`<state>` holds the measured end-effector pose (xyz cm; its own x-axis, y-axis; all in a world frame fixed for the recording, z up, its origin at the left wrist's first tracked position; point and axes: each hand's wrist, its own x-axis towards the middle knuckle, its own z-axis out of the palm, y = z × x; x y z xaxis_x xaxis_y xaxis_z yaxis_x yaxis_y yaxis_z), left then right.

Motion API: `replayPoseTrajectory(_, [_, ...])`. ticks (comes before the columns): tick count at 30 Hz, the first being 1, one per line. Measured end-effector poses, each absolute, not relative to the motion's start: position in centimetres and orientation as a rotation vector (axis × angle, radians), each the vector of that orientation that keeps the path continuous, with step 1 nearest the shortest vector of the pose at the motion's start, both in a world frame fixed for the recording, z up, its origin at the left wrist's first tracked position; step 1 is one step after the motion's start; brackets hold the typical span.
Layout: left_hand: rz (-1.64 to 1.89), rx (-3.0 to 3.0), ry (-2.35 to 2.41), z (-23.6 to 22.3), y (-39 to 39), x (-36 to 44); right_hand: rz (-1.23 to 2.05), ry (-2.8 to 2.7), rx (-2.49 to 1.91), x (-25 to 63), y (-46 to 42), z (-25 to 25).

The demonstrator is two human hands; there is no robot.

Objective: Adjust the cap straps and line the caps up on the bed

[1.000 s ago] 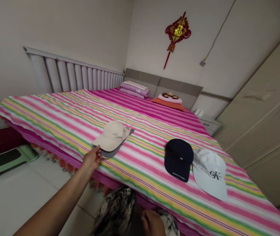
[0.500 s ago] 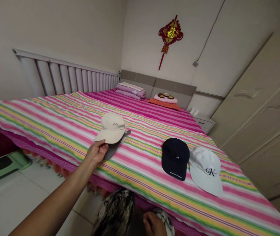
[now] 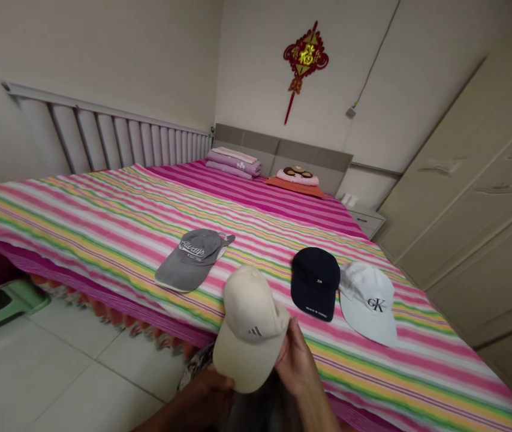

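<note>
A cream baseball cap [image 3: 249,312] with a small three-bar logo is held up in front of me at the bed's near edge. My left hand [image 3: 213,387] pinches its brim from the lower left. My right hand [image 3: 295,357] grips its right side, with some fingers hidden behind the cap. Just beyond it to the left, a grey cap [image 3: 195,258] with white lettering lies on the striped sheet. To the right lie a dark navy cap [image 3: 314,282] and a white cap [image 3: 370,306] with dark letters, touching side by side.
The bed [image 3: 116,234] has a striped sheet and, near the headboard, folded purple bedding [image 3: 233,163] and a pink folded item [image 3: 298,176]. A green stool [image 3: 4,306] stands at the lower left. A wardrobe [image 3: 476,198] lines the right side.
The cream cap has come off the grey cap, toward me and to the right, uncovering the grey one. My right hand has risen from below and now grips the cream cap too.
</note>
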<state>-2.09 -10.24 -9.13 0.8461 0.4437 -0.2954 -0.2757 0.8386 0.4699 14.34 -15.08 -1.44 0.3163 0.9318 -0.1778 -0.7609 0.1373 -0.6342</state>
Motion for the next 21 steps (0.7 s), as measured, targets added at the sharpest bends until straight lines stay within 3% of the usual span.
replayPoseTrajectory(9, [0.34, 0.422, 0.394, -10.0, -7.6, -3.3, 1.15, -0.176, -0.699, 15.5, -16.2, -2.7])
replayPoseTrajectory(21, [0.279, 0.585, 0.296, -7.7, -4.2, -0.1, 1.093, -0.331, -0.726, 16.0, -19.3, 0.0])
